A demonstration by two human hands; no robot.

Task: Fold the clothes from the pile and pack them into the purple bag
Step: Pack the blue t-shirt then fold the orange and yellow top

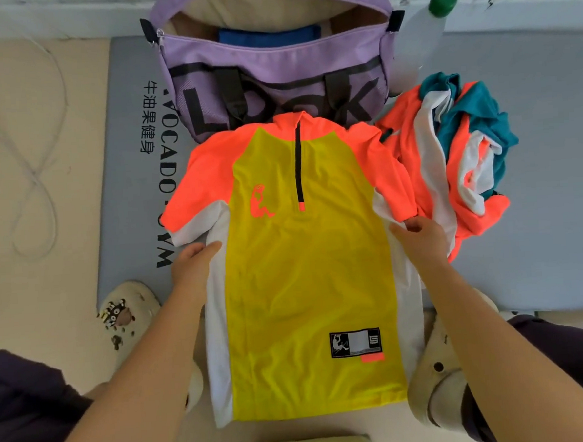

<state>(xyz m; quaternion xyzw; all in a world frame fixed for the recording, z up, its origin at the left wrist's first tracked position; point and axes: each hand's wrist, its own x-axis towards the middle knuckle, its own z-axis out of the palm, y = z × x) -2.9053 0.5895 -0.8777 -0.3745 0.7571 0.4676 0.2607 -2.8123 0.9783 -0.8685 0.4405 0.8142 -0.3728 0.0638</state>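
A yellow shirt (307, 274) with orange sleeves and white side panels lies flat, face up, on the grey mat (129, 155). My left hand (192, 266) rests with straight fingers on its left white panel, just under the sleeve. My right hand (419, 235) pinches the hem of the right orange sleeve. Behind the collar stands the purple bag (274, 75), unzipped, with a folded blue garment (268, 36) inside. The pile of orange, white and teal clothes (457, 163) lies to the right of the shirt.
A clear bottle with a green cap (440, 5) stands right of the bag by the wall. A white cable (37, 168) loops on the beige floor at left. Beige slippers (128, 312) flank the shirt's lower end.
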